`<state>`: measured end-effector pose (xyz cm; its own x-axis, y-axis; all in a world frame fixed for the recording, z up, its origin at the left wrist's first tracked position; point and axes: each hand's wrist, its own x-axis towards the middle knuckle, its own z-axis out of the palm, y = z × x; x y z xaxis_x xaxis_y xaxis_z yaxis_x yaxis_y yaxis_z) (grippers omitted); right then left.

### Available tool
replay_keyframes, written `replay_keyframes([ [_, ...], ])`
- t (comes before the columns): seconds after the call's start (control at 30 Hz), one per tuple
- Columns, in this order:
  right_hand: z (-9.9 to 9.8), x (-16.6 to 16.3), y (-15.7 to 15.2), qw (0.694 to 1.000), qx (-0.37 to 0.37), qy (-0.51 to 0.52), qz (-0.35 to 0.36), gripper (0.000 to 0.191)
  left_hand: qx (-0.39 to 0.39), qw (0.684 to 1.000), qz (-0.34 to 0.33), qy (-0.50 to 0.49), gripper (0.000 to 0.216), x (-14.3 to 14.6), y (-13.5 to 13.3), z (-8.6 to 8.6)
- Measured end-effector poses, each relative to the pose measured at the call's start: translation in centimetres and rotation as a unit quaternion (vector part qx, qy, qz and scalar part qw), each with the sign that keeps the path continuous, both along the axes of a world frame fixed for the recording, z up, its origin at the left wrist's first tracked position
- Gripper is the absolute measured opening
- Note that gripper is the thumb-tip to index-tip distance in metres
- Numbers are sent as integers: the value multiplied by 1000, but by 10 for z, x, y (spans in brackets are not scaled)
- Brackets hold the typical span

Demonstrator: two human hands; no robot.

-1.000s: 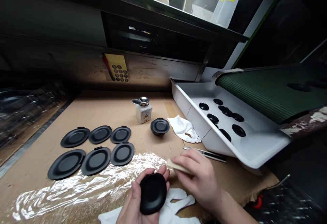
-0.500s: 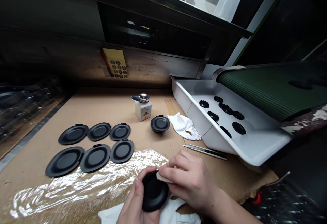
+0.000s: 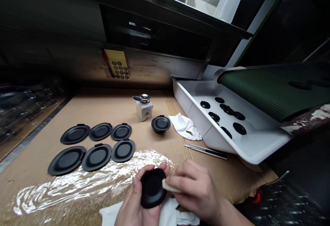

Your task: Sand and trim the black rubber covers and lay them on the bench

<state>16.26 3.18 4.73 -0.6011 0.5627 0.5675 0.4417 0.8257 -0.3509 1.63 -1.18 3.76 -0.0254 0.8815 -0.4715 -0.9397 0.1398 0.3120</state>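
Note:
A round black plastic lid (image 3: 153,188) rests in my left hand (image 3: 136,198), whose fingers curl around its edge. My right hand (image 3: 197,190) pinches a small off-white pad (image 3: 170,186) against the right rim of this lid. Under both hands lies a white cloth (image 3: 168,214), partly covered. To the left, several similar black lids (image 3: 96,157) lie in two rows on the cardboard. A small stack of black lids (image 3: 161,123) stands farther back.
A white pump bottle (image 3: 144,110) with a metal top stands behind. White gloves (image 3: 184,126) and a utility knife (image 3: 205,151) lie beside a white tray (image 3: 196,110) holding several black parts. A green conveyor belt (image 3: 268,88) ends above the tray. Clear plastic sheet (image 3: 77,188) covers the front cardboard.
My right hand has shifted slightly right and down, with the pad passing from the lid's upper right to its right side. My left hand has turned the lid slightly.

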Motion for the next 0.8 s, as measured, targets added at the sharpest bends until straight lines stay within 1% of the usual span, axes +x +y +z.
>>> replay_keyframes([
  [0.13,9,0,19,999,7,-14,-35,21,-3,999,10,30,26,1,-1,-2],
  [0.23,16,2,24,999,-3,-2,-48,20,13,998,13,61,24,2,-2,1],
  [0.27,17,4,23,999,-12,-3,-39,21,14,998,14,59,24,3,-3,3],
  [0.33,18,9,18,999,-29,-15,4,22,3,999,12,33,25,3,-3,6],
  [0.4,15,14,10,998,-37,-19,42,17,-7,1000,5,-5,30,2,-3,7],
  [0.53,4,10,-5,998,-43,1,39,18,1,999,-15,-31,32,1,-3,1],
  [0.57,2,4,-9,998,-38,7,40,17,3,999,-21,-37,32,1,-2,0],
  [0.63,-3,-10,-14,999,-5,25,40,16,6,999,-30,-44,32,2,-2,-2],
  [0.73,-5,-25,-18,998,52,41,15,15,4,999,-27,-41,31,3,-2,0],
  [0.8,-2,-24,-17,999,42,24,23,17,3,999,-24,-38,31,4,-2,1],
])
